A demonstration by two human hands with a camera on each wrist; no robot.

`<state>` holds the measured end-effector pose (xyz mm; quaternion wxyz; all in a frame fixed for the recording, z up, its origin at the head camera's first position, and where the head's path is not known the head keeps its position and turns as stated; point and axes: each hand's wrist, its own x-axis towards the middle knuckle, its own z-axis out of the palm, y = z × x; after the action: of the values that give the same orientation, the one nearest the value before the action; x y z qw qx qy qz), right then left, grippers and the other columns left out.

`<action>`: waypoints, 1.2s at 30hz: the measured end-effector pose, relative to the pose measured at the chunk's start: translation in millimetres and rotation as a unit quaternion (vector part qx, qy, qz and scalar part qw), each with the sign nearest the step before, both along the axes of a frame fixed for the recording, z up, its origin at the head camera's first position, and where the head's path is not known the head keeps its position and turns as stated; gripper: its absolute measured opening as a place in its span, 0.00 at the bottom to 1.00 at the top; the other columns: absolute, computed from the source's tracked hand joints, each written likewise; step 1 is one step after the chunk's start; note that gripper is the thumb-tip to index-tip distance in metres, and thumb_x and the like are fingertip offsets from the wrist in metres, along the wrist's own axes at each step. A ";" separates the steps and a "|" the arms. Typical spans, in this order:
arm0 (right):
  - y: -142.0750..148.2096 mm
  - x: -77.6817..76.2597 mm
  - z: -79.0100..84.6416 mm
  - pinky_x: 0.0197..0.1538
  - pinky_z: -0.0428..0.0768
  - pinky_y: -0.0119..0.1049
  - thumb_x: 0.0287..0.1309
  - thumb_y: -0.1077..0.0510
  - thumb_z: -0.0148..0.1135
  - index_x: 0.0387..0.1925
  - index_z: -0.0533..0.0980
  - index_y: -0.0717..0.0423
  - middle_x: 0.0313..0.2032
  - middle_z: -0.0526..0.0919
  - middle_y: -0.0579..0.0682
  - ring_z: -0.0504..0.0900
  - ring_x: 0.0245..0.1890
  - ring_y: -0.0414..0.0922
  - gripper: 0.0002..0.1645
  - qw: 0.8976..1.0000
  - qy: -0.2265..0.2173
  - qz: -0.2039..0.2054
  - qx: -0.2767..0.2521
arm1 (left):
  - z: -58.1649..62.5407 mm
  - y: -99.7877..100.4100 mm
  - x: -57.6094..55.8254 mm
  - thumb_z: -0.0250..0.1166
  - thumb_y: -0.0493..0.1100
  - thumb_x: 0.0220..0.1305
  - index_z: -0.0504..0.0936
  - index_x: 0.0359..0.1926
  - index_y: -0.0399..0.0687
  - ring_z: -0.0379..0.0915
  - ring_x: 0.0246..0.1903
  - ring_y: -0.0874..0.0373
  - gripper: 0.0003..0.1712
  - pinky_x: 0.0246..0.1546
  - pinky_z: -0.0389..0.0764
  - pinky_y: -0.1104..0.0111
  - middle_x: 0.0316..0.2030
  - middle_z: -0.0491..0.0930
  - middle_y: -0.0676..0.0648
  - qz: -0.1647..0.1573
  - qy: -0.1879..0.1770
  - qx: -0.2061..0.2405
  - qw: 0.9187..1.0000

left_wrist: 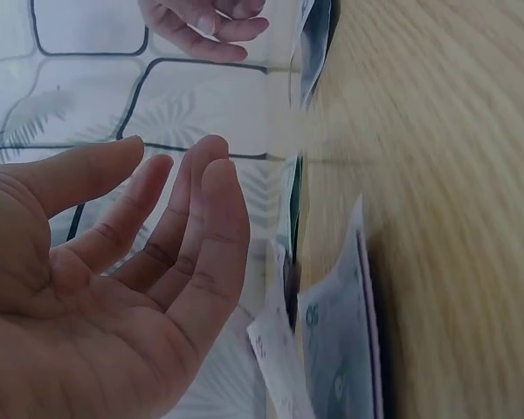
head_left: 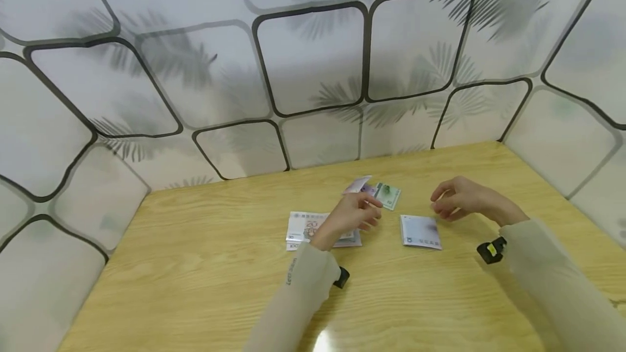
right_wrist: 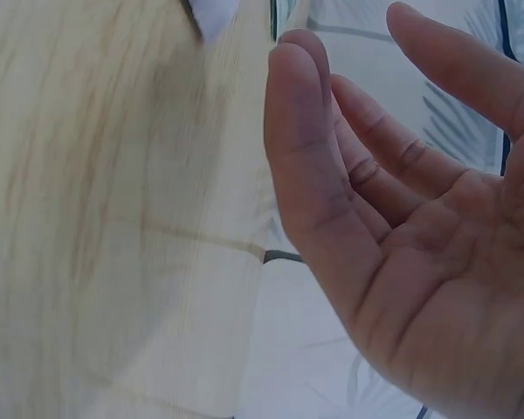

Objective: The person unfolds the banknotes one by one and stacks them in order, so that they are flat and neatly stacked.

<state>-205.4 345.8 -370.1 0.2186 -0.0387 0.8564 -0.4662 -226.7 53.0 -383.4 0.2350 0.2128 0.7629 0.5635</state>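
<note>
My left hand (head_left: 349, 215) hovers above the wooden table, fingers loosely bent and holding nothing; the left wrist view shows its bare palm (left_wrist: 148, 297). Beneath and left of it lies a pile of banknotes (head_left: 298, 227), partly covered by the hand, with a "20" on the top one. Beyond its fingertips are a purple banknote (head_left: 357, 183), bent up from the table, and a green banknote (head_left: 388, 195). A small stack of pale bluish banknotes (head_left: 420, 235), its edges lifting, sits between the hands. Just right of that stack, my right hand (head_left: 462, 200) is raised, relaxed and holding nothing.
The light wooden table (head_left: 195, 276) meets a pale partition (head_left: 318, 58) with dark curved lines and leaf patterns at the back and both sides. Cream sleeves (head_left: 552, 276) cover both forearms, and a black wrist device (head_left: 490, 250) hangs under the right one.
</note>
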 end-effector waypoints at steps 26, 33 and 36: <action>5.3 15.5 -12.5 0.38 0.87 0.39 0.67 0.64 0.60 0.50 0.70 0.78 0.35 0.85 0.54 0.84 0.34 0.47 0.19 0.998 -0.040 -0.021 -0.039 | -16.1 35.0 5.4 0.61 0.28 0.69 0.80 0.51 0.27 0.85 0.38 0.42 0.12 0.38 0.87 0.64 0.36 0.84 0.35 0.019 -0.088 -0.001 0.996; 2.5 19.0 -12.9 0.38 0.87 0.38 0.70 0.63 0.58 0.53 0.70 0.80 0.36 0.87 0.58 0.86 0.32 0.45 0.21 0.996 -0.044 -0.043 -0.059 | -17.6 38.2 7.1 0.61 0.29 0.69 0.78 0.54 0.29 0.84 0.41 0.40 0.15 0.40 0.87 0.62 0.38 0.82 0.35 0.031 -0.102 0.014 0.994; 1.0 21.6 -16.9 0.37 0.87 0.37 0.71 0.64 0.57 0.53 0.70 0.81 0.36 0.87 0.59 0.87 0.32 0.45 0.20 0.995 -0.048 -0.051 -0.074 | -18.5 39.1 9.9 0.61 0.29 0.69 0.77 0.55 0.30 0.85 0.39 0.42 0.15 0.38 0.87 0.62 0.38 0.82 0.37 0.036 -0.113 0.017 0.993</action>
<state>-183.8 346.8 -387.0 0.2320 0.0117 0.8088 -0.5403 -216.8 92.1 -401.9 0.2960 0.1239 0.7286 0.6051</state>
